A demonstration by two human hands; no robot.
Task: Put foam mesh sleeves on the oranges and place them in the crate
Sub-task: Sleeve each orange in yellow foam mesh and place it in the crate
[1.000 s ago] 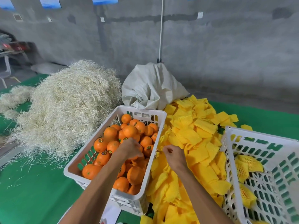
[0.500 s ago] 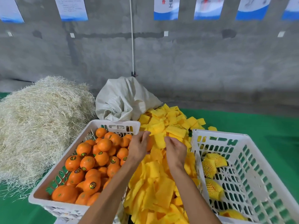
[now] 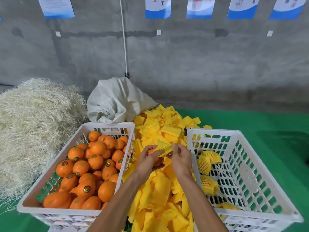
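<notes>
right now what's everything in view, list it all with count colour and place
crate of oranges: one, white, left, full of bare oranges
bare oranges: dozens, orange, heaped in the left crate
second crate: one, white, right
sleeved oranges: at least three, in yellow mesh, in the right crate
loose sleeves: a big pile, yellow, between the crates
straw: one mound, pale, far left
sack: one, white, behind the pile
posters: several, white and blue, on the grey wall
held orange: one, in the left hand
held sleeve: one, yellow, pinched by the right hand
</notes>
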